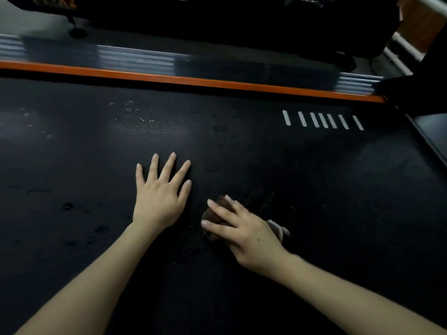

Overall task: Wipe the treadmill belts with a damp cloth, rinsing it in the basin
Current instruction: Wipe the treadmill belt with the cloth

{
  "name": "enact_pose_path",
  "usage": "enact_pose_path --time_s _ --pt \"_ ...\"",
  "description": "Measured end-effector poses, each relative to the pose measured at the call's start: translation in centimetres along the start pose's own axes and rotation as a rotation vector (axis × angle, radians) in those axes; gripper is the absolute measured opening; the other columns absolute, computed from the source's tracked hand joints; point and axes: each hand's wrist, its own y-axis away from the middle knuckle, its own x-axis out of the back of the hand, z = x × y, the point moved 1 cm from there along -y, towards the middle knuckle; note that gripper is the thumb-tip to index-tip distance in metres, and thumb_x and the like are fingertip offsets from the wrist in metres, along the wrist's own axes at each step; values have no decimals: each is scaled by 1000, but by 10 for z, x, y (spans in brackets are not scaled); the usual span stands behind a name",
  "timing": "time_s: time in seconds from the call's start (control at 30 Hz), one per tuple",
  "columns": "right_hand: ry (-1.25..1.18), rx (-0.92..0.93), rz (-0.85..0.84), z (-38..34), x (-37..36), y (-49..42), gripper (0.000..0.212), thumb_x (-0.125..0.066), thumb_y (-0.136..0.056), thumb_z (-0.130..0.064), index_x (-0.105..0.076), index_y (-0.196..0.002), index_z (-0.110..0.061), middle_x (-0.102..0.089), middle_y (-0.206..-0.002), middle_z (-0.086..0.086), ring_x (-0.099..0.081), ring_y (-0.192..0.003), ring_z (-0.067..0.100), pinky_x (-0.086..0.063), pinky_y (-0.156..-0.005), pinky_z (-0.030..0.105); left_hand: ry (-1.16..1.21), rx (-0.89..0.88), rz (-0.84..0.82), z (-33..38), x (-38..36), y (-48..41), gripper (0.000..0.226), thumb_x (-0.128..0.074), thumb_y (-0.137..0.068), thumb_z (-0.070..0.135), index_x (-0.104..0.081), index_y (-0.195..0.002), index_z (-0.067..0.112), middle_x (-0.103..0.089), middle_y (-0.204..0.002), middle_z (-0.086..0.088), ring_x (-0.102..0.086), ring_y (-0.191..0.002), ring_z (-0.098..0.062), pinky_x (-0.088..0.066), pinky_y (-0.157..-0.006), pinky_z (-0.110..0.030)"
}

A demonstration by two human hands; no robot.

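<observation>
Bare forearms (96,274) reach in from the bottom edge, so they're closest. Left hand (159,197) is planted flat on the black treadmill belt (314,177), fingers straight and fanned apart, holding nothing. Right hand (244,228) is just beside it, pressing a dark brownish cloth (216,210) into the belt, fingers spread and pretty much straight, thumb hidden. Something paler pokes out on that hand's little-finger side, can't tell if it's the same cloth. Wet speckles (135,114) glint on the belt beyond the left hand's fingertips. Further out past the right hand is a row of white dashes (323,120), then an orange side rail (193,81) running beyond both hands.
</observation>
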Motion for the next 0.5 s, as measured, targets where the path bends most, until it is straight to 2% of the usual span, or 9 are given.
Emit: enact_pose_path --time_s 0.07,0.1,0.17,0.23,0.3,0.37,0.43,0.5 --pt "66 65 -7 32 10 -1 54 -42 -78 -12 -48 -130 -27 -44 -144 8 -45 -126 41 -35 -102 51 2 1 9 -1 0 0 62 -12 -91 55 -34 -145 36 -29 -155 -2 -17 -144 -34 -6 -114 -58" --pt "83 -6 26 55 14 -7 55 -41 -78 -10 -50 -129 -26 -46 -142 10 -47 -124 42 -36 -101 53 1 5 13 -1 1 0 61 -12 -91 56 -34 -145 36 -29 -155 -2 -16 -144 -34 -6 -114 -57" --pt "41 -340 152 99 27 -25 48 -45 -88 -8 -53 -132 -25 -41 -146 9 -42 -128 43 -35 -103 52 9 12 2 0 1 0 64 -8 -89 58 -32 -145 38 -26 -156 0 -13 -145 -32 -3 -115 -56" --pt "-10 -618 177 121 34 -40 41 -46 -97 -17 -48 -136 -30 -28 -153 0 -25 -140 35 -27 -111 47 11 23 -15 2 3 -1 69 -2 -85 60 -29 -146 40 -21 -157 1 -9 -146 -31 0 -115 -55" --pt "28 -633 186 127 32 -45 41 -45 -98 -21 -45 -137 -33 -23 -155 -4 -18 -142 32 -25 -113 45 26 51 -10 3 11 -9 71 -1 -84 60 -30 -145 40 -19 -158 1 -8 -146 -31 0 -114 -56" --pt "35 -607 190 128 31 -44 40 -44 -98 -23 -45 -137 -33 -23 -155 -4 -18 -142 32 -29 -110 45 18 81 16 1 20 -28 59 -10 -94 56 -28 -147 37 -16 -159 0 -7 -146 -33 0 -113 -58" --pt "36 -592 182 131 30 -43 40 -45 -98 -23 -46 -137 -33 -24 -154 -5 -18 -142 32 -30 -109 44 -21 88 8 -1 26 -52 52 -18 -99 50 -21 -149 36 -10 -160 0 -1 -146 -32 3 -113 -58" --pt "35 -572 180 142 32 -47 40 -46 -98 -23 -46 -137 -33 -26 -154 -4 -19 -142 31 -28 -111 43 -46 98 -47 -4 23 -69 53 -17 -99 49 -13 -150 36 -4 -160 2 4 -146 -31 5 -113 -59"
